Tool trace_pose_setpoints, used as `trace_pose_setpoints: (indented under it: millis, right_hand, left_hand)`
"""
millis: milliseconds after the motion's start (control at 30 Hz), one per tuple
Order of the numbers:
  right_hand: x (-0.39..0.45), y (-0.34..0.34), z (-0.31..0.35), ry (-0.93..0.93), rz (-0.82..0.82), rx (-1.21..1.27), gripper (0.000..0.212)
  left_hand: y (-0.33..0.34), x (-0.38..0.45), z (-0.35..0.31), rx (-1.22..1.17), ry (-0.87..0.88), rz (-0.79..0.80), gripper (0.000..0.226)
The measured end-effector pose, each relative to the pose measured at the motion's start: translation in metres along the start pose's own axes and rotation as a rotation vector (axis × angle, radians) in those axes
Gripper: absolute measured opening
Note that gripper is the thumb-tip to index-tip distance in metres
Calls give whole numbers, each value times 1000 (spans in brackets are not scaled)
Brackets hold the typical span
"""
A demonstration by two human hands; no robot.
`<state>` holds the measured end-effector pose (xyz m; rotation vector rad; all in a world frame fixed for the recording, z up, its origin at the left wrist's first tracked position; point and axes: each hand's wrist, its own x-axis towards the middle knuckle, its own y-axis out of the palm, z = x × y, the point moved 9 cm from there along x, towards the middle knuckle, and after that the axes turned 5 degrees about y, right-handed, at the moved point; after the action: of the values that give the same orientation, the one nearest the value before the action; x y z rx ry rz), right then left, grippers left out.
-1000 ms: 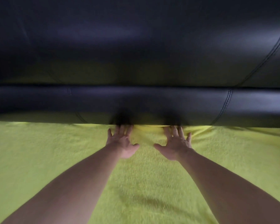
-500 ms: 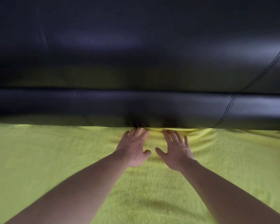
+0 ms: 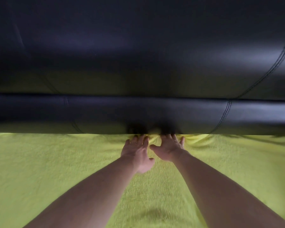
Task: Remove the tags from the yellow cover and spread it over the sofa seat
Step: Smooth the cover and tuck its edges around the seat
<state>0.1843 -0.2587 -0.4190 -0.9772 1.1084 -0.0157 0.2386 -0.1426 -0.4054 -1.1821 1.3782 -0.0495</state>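
The yellow cover (image 3: 56, 170) lies spread over the sofa seat and fills the lower half of the view. Its far edge runs into the gap under the black leather backrest (image 3: 138, 63). My left hand (image 3: 137, 152) and my right hand (image 3: 169, 149) lie flat on the cover, side by side and almost touching, fingers straight and pointing at that gap. Their fingertips press the fabric in under the backrest's lower roll, and folds fan out to the right of my right hand. No tags show.
The backrest's lower padded roll (image 3: 204, 116) overhangs the seat's rear edge, with stitched seams at the right. The cover stretches flat to the left and right of my arms.
Both hands have moved closer together and slid forward, so their fingertips now reach the gap under the backrest. More wrinkles have gathered in the cover by my right hand.
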Motion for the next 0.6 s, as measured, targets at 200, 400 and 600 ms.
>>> trace_pose_setpoints:
  millis: [200, 400, 600]
  right_hand:
    - [-44, 4, -39, -181, -195, 47, 83]
    - [-52, 8, -99, -163, -193, 49, 83]
    - [-57, -27, -153, -155, -179, 142, 82]
  left_hand:
    - [1, 16, -11, -18, -125, 11, 95]
    - [-14, 27, -11, 19, -188, 24, 88]
    - [-24, 16, -66, 58, -219, -68, 87]
